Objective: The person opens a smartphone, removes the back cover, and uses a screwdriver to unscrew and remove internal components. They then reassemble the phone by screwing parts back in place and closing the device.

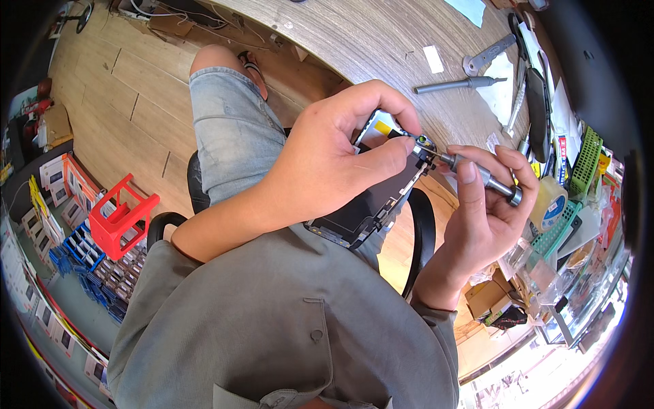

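My left hand is closed round an opened smartphone, held tilted above my lap. Its inner side faces up, with a dark battery area, a yellow patch and small parts along the edge. The left thumb presses near the top end, and the palm hides much of the near side. In my right hand is a grey precision screwdriver, gripped between thumb and fingers. Its thin tip reaches the phone's upper corner, by the camera area; whether it sits in a screw is too small to tell.
On the wooden table lie another grey pen-shaped tool, a flat metal tool and a white slip. A tape roll and green baskets crowd the right. A red plastic stool stands at left, near boxed goods.
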### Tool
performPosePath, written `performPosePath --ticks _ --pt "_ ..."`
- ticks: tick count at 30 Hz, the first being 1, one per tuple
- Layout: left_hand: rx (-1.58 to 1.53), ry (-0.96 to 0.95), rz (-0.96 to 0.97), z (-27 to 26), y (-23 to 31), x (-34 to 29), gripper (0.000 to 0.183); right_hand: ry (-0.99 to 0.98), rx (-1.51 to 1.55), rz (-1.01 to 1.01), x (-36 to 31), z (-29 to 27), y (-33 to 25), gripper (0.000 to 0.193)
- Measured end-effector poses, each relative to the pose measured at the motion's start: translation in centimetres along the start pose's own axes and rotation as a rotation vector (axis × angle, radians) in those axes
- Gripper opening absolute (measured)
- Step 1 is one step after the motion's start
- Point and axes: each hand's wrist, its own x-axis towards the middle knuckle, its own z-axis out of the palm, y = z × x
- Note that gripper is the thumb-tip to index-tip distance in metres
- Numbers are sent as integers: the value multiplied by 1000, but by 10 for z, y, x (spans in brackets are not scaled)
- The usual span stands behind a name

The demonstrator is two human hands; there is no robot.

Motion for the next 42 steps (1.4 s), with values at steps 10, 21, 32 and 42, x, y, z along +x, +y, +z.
performPosePath --ticks 10,21,32,42 --pt "0 23 17 -1 -2 0 21 -1 190 87 5 2 7 46" --pt "-17 33 4 0 -3 0 20 -19 247 63 7 1 13 45" --pt "94 158 -19 4 -2 3 24 23 169 -23 14 -2 20 45" --pt "475 241 104 9 -3 6 23 47 32 -83 18 2 37 49"
